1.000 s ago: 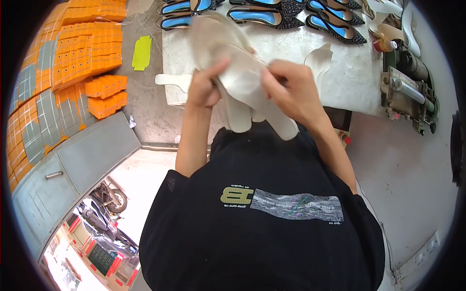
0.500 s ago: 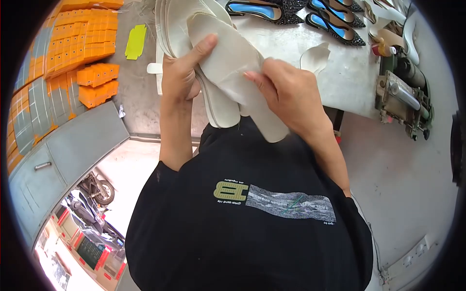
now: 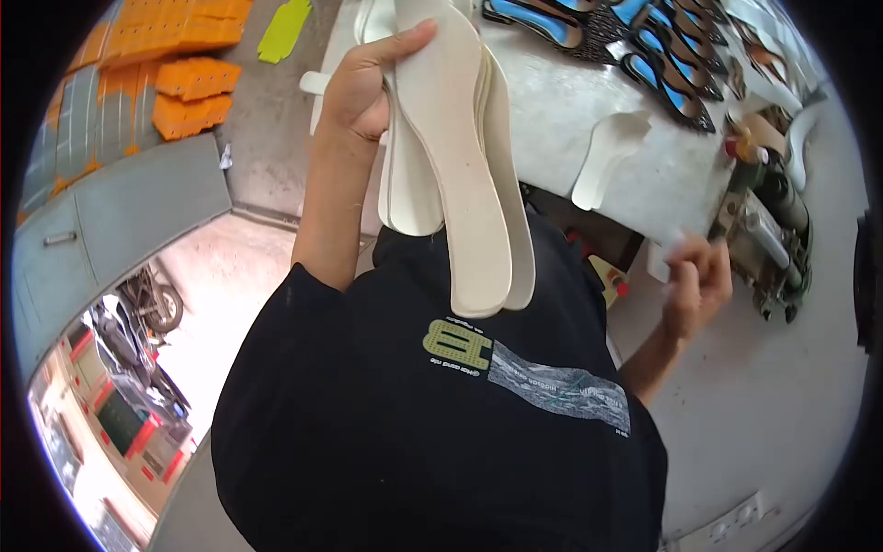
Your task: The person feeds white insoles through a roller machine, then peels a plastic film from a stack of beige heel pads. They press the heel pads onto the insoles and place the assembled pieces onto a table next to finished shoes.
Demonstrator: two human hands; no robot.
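My left hand [image 3: 368, 87] is closed round a stack of cream insoles, its thumb lying on the top insole [image 3: 455, 166]. Heel ends point down towards my black shirt, and more insoles [image 3: 414, 189] fan out underneath. Off to the right, beyond the table's front edge, my right hand [image 3: 699, 281] is partly blurred with its fingers curled together. A pale blurred patch lies beside those fingertips; whether they hold it cannot be made out. One loose insole [image 3: 609, 156] lies on the table between my hands.
Black slingback shoes with blue insoles [image 3: 667, 78] stand along the back of the pale table [image 3: 552, 129]. A roller machine [image 3: 768, 230] is at the right. Orange boxes [image 3: 193, 97] are stacked at the left, near a yellow-green piece [image 3: 285, 29]. A motorbike [image 3: 138, 350] stands beyond the doorway.
My right hand has left the insole stack and moved right and down. The top insole now lies flat on the stack, heel ends lower. The view has shifted.
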